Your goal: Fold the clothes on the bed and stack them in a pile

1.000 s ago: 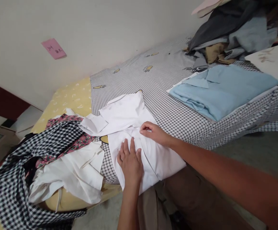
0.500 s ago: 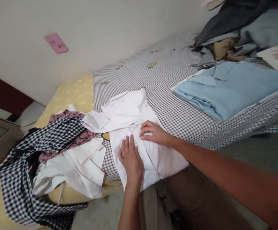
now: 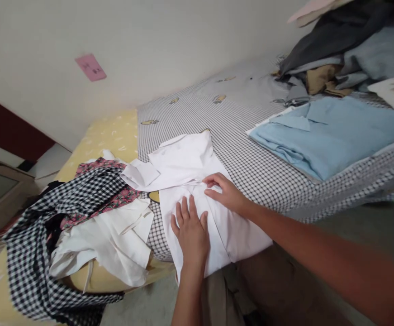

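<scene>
A white shirt (image 3: pixel 183 156) lies partly folded along the near edge of the bed, its lower part reaching toward my body. One cuffed sleeve (image 3: pixel 140 173) sticks out to the left. My left hand (image 3: pixel 192 233) rests on the lower part of the shirt with its fingers spread. To its right, my right hand (image 3: pixel 226 194) touches the cloth near the middle, its fingers gently bent and the thumb apart from them. No cloth shows gripped in either hand.
A heap with a black-and-white checked garment (image 3: pixel 98 185) and white cloth (image 3: pixel 111 246) lies on the left. Folded light-blue clothing (image 3: pixel 346 136) is at the right, dark and grey clothes (image 3: pixel 339 43) behind it. A pink note (image 3: pixel 91 67) is on the wall.
My left hand's fingers have spread wider, the thumb moving out to the right. My right hand's thumb and fingers are a little further apart. The whole view has shifted slightly.
</scene>
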Demonstrator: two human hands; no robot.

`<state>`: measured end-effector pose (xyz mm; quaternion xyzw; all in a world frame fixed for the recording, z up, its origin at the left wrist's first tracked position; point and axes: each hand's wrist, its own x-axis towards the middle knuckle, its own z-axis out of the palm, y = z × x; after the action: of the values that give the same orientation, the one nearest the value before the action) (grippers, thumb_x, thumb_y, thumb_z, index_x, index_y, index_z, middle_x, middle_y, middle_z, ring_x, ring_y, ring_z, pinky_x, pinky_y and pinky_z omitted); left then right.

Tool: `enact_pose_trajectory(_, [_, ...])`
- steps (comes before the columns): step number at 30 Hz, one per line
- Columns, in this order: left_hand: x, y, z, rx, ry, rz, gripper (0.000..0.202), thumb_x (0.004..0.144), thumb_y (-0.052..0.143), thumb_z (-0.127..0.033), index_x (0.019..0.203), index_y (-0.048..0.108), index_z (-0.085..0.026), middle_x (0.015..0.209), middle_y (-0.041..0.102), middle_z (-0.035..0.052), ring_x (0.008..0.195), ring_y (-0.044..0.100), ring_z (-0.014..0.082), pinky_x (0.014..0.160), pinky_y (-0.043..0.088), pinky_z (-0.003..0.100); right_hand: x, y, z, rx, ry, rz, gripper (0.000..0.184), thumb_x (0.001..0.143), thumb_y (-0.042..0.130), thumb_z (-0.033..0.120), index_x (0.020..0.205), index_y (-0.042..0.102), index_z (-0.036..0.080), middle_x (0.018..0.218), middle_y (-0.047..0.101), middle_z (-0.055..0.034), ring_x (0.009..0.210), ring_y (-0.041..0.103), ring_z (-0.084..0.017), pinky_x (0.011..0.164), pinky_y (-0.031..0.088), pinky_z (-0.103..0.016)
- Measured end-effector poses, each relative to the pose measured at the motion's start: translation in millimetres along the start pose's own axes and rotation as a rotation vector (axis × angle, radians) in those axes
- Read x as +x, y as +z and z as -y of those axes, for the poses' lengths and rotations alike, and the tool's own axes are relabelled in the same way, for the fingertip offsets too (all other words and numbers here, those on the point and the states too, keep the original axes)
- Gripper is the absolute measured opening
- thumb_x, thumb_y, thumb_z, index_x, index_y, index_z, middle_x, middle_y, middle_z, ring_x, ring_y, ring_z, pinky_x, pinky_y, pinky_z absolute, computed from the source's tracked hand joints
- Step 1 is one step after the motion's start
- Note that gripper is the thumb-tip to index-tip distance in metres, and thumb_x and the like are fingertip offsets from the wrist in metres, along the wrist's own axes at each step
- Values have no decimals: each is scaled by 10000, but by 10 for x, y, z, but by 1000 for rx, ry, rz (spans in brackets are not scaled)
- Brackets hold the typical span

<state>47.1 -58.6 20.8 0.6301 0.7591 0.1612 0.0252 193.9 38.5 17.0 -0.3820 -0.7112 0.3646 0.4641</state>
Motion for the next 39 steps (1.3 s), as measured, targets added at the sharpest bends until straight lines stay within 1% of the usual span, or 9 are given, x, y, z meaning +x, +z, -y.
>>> enact_pose_trajectory(7, [-19,45,127,-192,-10,-133,441,963,475,-298,1386,590,-247,1501,557,120,1436,457,310,1192,324,609,-89,40,23,-520,-288,323,545,996,465,513,1520,452,364,1594,436,-68,1445,403,-318,1158,311,-562])
enact_pose_trajectory(11, [284,-223,434,-395,-204,-287,338,967,410,-291,1076,720,-213,1115,770,113,1024,716,252,966,549,461,-115,67,31,-602,-293,406,461,988,487,529,1429,559,417,1546,504,-5,1472,374,-339,1162,288,-628])
enact_pose_trajectory(17, [1178,-977,921,-40,-64,-465,368,909,422,-173,1169,683,-166,1394,601,201,1260,595,312,1036,482,506,240,-46,253,-316,-126,136,434,1026,380,501,1091,774,330,1121,780,-42,1086,698,-271,980,508,-471])
enact_pose_trajectory(20, [1537,-1177,1078,141,67,-358,489,888,374,-76,1278,644,-194,1594,424,168,1483,371,320,1194,254,611,621,3,223,-461,-146,-79,445,1033,355,446,1338,653,317,1288,716,-62,1194,643,-283,1055,441,-525])
enact_pose_trajectory(23, [1765,-1208,1227,24,49,-182,530,833,376,-8,1167,701,-262,1555,502,98,1520,312,272,1237,51,625,870,191,-64,-752,-82,-31,496,1018,368,443,1491,494,367,1511,549,-42,1421,441,-347,1118,326,-653])
enact_pose_trajectory(26, [1901,-1149,1360,-151,-79,-121,386,799,459,-31,941,737,-258,1338,686,119,1407,477,291,1216,118,634,895,381,-393,-901,-14,108,491,1015,369,480,1489,482,418,1590,440,1,1485,338,-367,1145,270,-685])
enact_pose_trajectory(31, [2169,-1042,1462,-361,-310,-282,55,779,625,-229,752,667,-206,958,742,135,1219,586,372,1071,384,581,818,441,-544,-902,-30,94,495,1018,358,508,1497,462,438,1605,412,19,1499,314,-360,1171,246,-671])
enact_pose_trajectory(35, [2373,-1086,1514,-670,-479,-418,245,868,539,-418,820,644,-202,846,706,77,962,677,265,857,534,393,827,425,-475,-895,-25,81,510,1017,355,512,1500,477,400,1602,419,3,1491,326,-366,1171,236,-674])
enact_pose_trajectory(39, [2291,-1245,1626,-912,-557,-460,283,918,405,-385,827,626,-235,778,685,52,847,694,218,766,566,363,823,437,-436,-890,-34,47,514,1012,373,499,1492,498,368,1588,445,-22,1484,341,-360,1173,240,-662])
